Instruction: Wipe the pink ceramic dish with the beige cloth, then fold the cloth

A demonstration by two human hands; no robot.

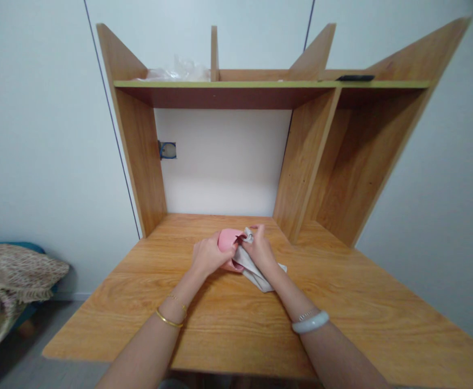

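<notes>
My left hand (207, 255) is wrapped round a pink rounded object (228, 239) that rests on the wooden desk (236, 324). Against that pink object my right hand (260, 249) presses a grey-white cloth (256, 274), fingers pinched on it. The cloth trails down onto the desk under my right wrist. Both hands meet near the middle of the desk, in front of the hutch opening. What the pink object is I cannot tell; my hands hide much of it.
A wooden hutch (301, 162) stands on the desk's back, with upright dividers and a shelf (268, 84). Clear plastic (179, 71) and a dark flat object (354, 78) lie on the shelf. A bed with a patterned cover (9, 270) is at the lower left.
</notes>
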